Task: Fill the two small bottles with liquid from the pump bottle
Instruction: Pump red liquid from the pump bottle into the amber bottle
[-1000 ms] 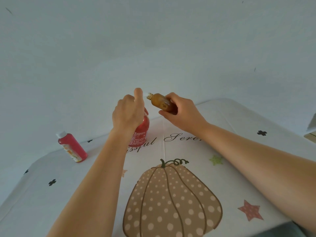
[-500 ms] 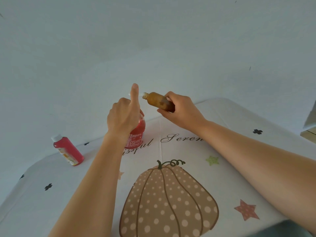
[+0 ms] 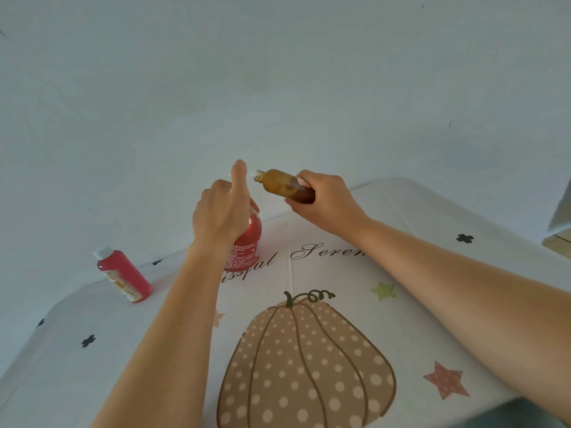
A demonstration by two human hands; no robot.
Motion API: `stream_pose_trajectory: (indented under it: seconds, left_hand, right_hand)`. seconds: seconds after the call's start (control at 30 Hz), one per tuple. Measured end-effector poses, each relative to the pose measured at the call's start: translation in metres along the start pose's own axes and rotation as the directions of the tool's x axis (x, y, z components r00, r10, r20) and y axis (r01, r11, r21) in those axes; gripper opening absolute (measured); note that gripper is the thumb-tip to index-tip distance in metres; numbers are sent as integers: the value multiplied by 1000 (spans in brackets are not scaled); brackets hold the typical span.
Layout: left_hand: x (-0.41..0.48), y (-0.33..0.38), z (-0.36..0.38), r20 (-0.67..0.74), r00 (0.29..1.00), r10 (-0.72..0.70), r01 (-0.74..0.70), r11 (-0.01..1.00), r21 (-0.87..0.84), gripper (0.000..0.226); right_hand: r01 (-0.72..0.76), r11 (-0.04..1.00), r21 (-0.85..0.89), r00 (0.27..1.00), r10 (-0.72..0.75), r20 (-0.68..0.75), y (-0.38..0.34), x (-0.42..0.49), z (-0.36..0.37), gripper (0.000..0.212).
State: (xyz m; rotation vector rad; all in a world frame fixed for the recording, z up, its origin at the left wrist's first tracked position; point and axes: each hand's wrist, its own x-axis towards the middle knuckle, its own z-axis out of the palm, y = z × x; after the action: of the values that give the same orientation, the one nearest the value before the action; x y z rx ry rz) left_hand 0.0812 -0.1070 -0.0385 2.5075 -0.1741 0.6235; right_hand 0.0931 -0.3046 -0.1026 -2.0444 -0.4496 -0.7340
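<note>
Head view, the only one here. A red see-through plastic pump bottle (image 3: 247, 245) is stood upright on the far middle of a white tablecloth (image 3: 432, 211). It's gripped by the left hand (image 3: 221, 216), with the fingers curled round its upper part and one finger (image 3: 239, 171) stuck straight up beside the white pump nozzle (image 3: 251, 173). Whether that finger is actually pressing the pump can't be told.

Just right of it, a small amber-brown bottle (image 3: 284, 186) is held up off the table in the right hand (image 3: 327, 202), with the fingers clamped round its base end. It's tilted almost flat, and its open mouth is pointed left, right up at the nozzle tip. Some darker liquid can be seen pooled toward the held end.

A small red bottle with a white cap (image 3: 123, 274) is stood on the cloth at the far left, well apart from both hands, cap on.

A big dotted tan pumpkin (image 3: 306, 366) is printed on the near middle of the cloth, with script lettering, stars and little black clovers scattered round it. A plain pale wall (image 3: 278, 72) is seen behind the table.
</note>
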Motion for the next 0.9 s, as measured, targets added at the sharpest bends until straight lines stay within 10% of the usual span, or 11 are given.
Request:
stream_pose_trajectory:
  seconds: [0.33, 0.9]
  left_hand:
    - [2, -1, -2, 87, 996, -33, 35, 999, -22, 85]
    - [3, -1, 0, 88, 992, 90, -80, 991, -107, 22]
  right_hand:
    - [-89, 996, -27, 993, 91, 81, 1, 1, -5, 42]
    - [-101, 994, -39, 980, 106, 168, -3, 0, -9, 41]
